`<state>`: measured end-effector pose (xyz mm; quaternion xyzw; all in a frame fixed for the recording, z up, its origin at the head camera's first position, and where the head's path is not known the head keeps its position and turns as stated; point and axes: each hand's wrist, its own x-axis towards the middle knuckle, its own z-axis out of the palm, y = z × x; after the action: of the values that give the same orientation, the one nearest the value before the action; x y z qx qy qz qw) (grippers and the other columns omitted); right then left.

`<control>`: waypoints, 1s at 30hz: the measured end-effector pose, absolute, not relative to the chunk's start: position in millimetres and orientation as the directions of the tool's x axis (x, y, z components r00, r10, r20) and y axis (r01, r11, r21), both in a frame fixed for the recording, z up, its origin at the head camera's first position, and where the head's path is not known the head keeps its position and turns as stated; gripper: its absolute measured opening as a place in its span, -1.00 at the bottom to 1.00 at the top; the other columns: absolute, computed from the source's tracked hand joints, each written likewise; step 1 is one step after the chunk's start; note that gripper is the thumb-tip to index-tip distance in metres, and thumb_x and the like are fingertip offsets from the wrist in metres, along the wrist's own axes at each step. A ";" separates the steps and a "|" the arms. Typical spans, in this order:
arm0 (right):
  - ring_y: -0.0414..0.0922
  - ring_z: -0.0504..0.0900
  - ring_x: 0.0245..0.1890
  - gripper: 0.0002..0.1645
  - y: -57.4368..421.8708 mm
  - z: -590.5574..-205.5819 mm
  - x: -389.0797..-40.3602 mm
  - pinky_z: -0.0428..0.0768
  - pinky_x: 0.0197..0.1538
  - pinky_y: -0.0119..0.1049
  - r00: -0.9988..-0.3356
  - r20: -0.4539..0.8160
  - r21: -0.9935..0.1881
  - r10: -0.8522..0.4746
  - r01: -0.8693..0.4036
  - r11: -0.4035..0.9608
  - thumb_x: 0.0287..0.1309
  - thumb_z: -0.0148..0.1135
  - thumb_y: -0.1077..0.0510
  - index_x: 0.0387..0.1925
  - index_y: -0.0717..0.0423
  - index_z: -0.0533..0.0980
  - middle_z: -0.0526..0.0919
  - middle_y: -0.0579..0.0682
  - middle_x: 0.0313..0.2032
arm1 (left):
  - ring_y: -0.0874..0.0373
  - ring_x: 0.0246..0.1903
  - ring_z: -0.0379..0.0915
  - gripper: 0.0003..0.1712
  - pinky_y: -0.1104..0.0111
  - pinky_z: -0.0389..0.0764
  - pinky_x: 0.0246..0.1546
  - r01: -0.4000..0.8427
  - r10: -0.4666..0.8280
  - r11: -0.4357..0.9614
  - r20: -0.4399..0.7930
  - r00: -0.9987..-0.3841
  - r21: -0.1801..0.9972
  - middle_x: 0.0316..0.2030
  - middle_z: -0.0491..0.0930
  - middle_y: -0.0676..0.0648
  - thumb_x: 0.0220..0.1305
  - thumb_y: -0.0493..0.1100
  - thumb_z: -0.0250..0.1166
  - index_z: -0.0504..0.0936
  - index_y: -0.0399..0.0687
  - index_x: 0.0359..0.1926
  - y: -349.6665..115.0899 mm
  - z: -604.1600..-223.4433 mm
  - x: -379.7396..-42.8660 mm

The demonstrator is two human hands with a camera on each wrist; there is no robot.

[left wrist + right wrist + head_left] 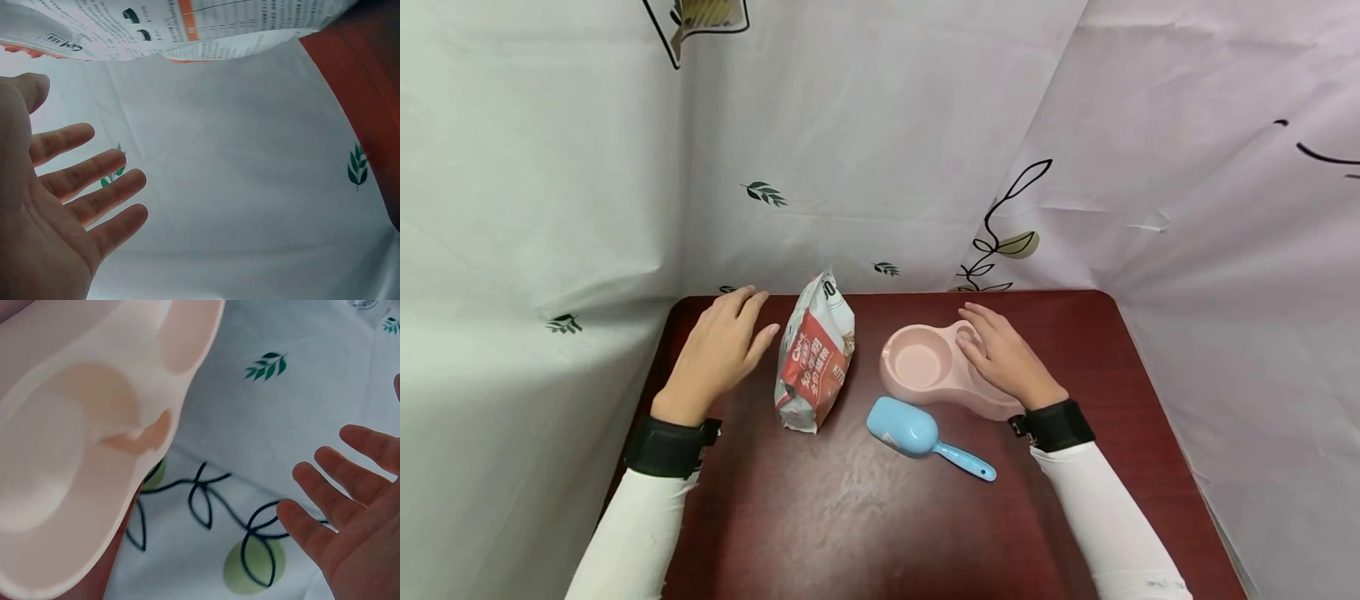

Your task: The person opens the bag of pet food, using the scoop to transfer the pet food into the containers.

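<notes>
My left hand (718, 348) hovers with spread fingers at the left of a red and white printed bag (815, 362), which stands upright. In the left wrist view that bag's printed side (219, 22) runs along the top, apart from the fingers (94, 175). My right hand (1004, 358) is held over the right part of a pink double pet bowl (895, 388), hiding some of its second basin. Its fingers (337, 487) are extended and hold nothing in the right wrist view, beside the bowl (169, 394). A light blue scoop (910, 429) lies in front of the bowl, handle pointing right and toward me.
Everything stands on a dark red table (820, 517) with rounded far corners. A pale cloth (865, 150) with leaf prints hangs behind the table and at both sides. Each wrist wears a black band (1062, 427).
</notes>
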<state>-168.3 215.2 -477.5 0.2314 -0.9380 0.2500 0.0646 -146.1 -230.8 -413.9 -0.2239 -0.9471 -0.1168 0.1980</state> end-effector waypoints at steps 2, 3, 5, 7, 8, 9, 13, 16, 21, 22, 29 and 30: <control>0.20 0.34 0.46 -0.34 208.9 -473.0 -169.1 0.38 0.43 0.18 -0.877 0.235 -0.446 -0.418 -0.480 0.756 0.48 0.16 -0.02 0.45 0.20 0.37 0.35 0.20 0.47 | -0.36 0.20 0.46 -0.42 -0.22 0.50 0.18 0.468 0.376 0.874 0.426 -0.823 0.133 0.22 0.51 -0.42 0.44 0.00 0.27 0.51 -0.33 0.29 -228.2 -411.1 -147.8; 0.19 0.33 0.47 -0.34 205.6 -470.8 -169.5 0.38 0.44 0.17 -0.874 0.232 -0.451 -0.426 -0.485 0.750 0.48 0.16 -0.02 0.46 0.20 0.37 0.35 0.19 0.48 | -0.36 0.20 0.46 -0.42 -0.22 0.50 0.17 0.466 0.374 0.875 0.428 -0.823 0.133 0.22 0.52 -0.42 0.45 0.00 0.27 0.51 -0.33 0.29 -227.1 -409.9 -148.9; 0.18 0.31 0.49 -0.33 198.6 -466.6 -170.6 0.37 0.45 0.17 -0.868 0.224 -0.464 -0.443 -0.495 0.735 0.47 0.18 0.00 0.47 0.19 0.35 0.33 0.18 0.49 | -0.37 0.19 0.46 -0.42 -0.23 0.51 0.15 0.465 0.372 0.876 0.435 -0.820 0.128 0.21 0.52 -0.42 0.45 -0.01 0.26 0.50 -0.34 0.29 -224.8 -407.3 -152.0; 0.16 0.29 0.51 -0.32 192.0 -463.6 -172.7 0.35 0.46 0.15 -0.860 0.224 -0.472 -0.458 -0.507 0.722 0.47 0.19 0.01 0.49 0.17 0.33 0.32 0.17 0.50 | -0.37 0.19 0.46 -0.42 -0.23 0.51 0.16 0.460 0.369 0.880 0.436 -0.821 0.122 0.21 0.52 -0.42 0.45 -0.01 0.26 0.50 -0.35 0.28 -221.8 -404.3 -154.7; 0.16 0.29 0.51 -0.32 188.7 -462.2 -173.8 0.35 0.47 0.15 -0.856 0.225 -0.478 -0.464 -0.513 0.713 0.47 0.19 0.01 0.49 0.17 0.33 0.33 0.17 0.50 | -0.37 0.19 0.46 -0.42 -0.23 0.51 0.15 0.458 0.368 0.881 0.436 -0.822 0.121 0.20 0.52 -0.42 0.46 -0.01 0.26 0.50 -0.35 0.29 -220.1 -403.0 -156.0; 0.15 0.29 0.51 -0.32 185.6 -460.9 -174.7 0.34 0.47 0.15 -0.853 0.226 -0.485 -0.470 -0.517 0.705 0.47 0.19 0.01 0.49 0.17 0.33 0.33 0.17 0.50 | -0.37 0.20 0.46 -0.42 -0.23 0.51 0.16 0.458 0.367 0.881 0.433 -0.823 0.123 0.21 0.52 -0.42 0.46 -0.01 0.25 0.50 -0.35 0.29 -218.6 -401.7 -157.2; 0.14 0.30 0.50 -0.33 174.9 -457.1 -178.1 0.34 0.47 0.13 -0.837 0.233 -0.491 -0.495 -0.541 0.682 0.47 0.18 0.00 0.48 0.18 0.34 0.34 0.17 0.49 | -0.36 0.19 0.47 -0.42 -0.24 0.52 0.15 0.451 0.365 0.882 0.412 -0.835 0.134 0.20 0.53 -0.40 0.48 0.00 0.24 0.50 -0.34 0.30 -213.5 -396.5 -160.1; 0.13 0.32 0.49 -0.33 168.1 -453.7 -179.0 0.35 0.46 0.13 -0.826 0.237 -0.494 -0.512 -0.556 0.668 0.48 0.17 -0.01 0.48 0.17 0.34 0.35 0.16 0.48 | -0.36 0.17 0.48 -0.43 -0.24 0.53 0.12 0.442 0.360 0.886 0.395 -0.845 0.137 0.20 0.54 -0.39 0.49 0.01 0.23 0.50 -0.33 0.30 -212.4 -392.3 -162.4; 0.12 0.32 0.50 -0.34 155.7 -442.2 -177.8 0.37 0.45 0.13 -0.812 0.255 -0.535 -0.525 -0.571 0.623 0.48 0.18 0.04 0.50 0.12 0.33 0.36 0.14 0.48 | -0.34 0.17 0.49 -0.42 -0.21 0.53 0.12 0.431 0.356 0.891 0.372 -0.857 0.143 0.19 0.55 -0.38 0.50 0.03 0.22 0.49 -0.33 0.30 -211.5 -383.5 -169.3; 0.10 0.32 0.50 -0.34 152.8 -438.8 -176.8 0.37 0.45 0.13 -0.809 0.259 -0.550 -0.528 -0.573 0.608 0.49 0.18 0.04 0.50 0.10 0.32 0.36 0.13 0.48 | -0.33 0.17 0.50 -0.42 -0.20 0.53 0.14 0.433 0.358 0.890 0.365 -0.860 0.147 0.19 0.55 -0.38 0.50 0.03 0.21 0.49 -0.33 0.30 -210.5 -381.5 -170.9; 0.02 0.39 0.47 -0.36 130.1 -421.0 -174.0 0.56 0.32 0.02 -0.783 0.258 -0.673 -0.566 -0.566 0.476 0.54 0.10 -0.02 0.53 0.02 0.30 0.33 0.04 0.51 | -0.24 0.21 0.51 -0.41 -0.12 0.53 0.23 0.439 0.375 0.870 0.276 -0.885 0.226 0.18 0.58 -0.34 0.51 0.08 0.20 0.53 -0.30 0.28 -197.7 -369.9 -178.9; 0.02 0.39 0.47 -0.36 127.4 -420.6 -174.9 0.59 0.29 0.00 -0.784 0.248 -0.682 -0.570 -0.559 0.472 0.54 0.09 -0.03 0.53 0.02 0.30 0.33 0.04 0.51 | -0.23 0.21 0.51 -0.42 -0.12 0.54 0.22 0.439 0.377 0.868 0.265 -0.887 0.234 0.19 0.58 -0.33 0.50 0.08 0.20 0.54 -0.30 0.27 -195.8 -368.8 -179.4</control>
<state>-174.9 127.4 -420.6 0.3289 -0.8578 0.3950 -0.0067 -179.4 -195.8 -368.8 -0.2124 -0.9606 -0.1450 0.1057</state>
